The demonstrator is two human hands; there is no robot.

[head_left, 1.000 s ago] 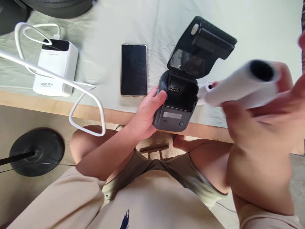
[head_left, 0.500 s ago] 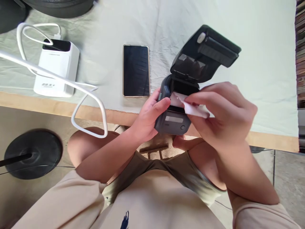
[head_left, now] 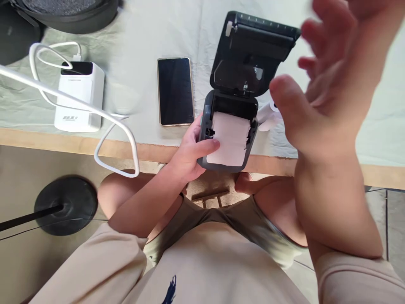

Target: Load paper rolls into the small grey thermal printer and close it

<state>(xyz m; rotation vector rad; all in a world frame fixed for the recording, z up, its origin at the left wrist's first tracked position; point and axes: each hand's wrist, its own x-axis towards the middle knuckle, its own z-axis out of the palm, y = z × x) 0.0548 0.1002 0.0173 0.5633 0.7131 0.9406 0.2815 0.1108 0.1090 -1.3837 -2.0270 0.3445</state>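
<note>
Cloth-covered table (head_left: 152, 25), tiled floor (head_left: 392, 219).

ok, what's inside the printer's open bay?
White paper fills the bay of the label printer and drapes over its front edge. The paper covers the roll core and bay floor, so neither shows. Left hand grips the printer's side.

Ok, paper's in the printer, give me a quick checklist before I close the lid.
1. Lid fully open, path free: ok.
2. Paper seated in the bay, its end drawn out over the front edge: ok.
3. Paper's right edge looks slightly torn: not ok.
4. Left hand steadies the printer: ok, but its fingers touch the paper near the lid's closing line.
5. Right hand empty, raised, blurred: ok.
6. Roll straight on its spindle: cannot tell.
</note>
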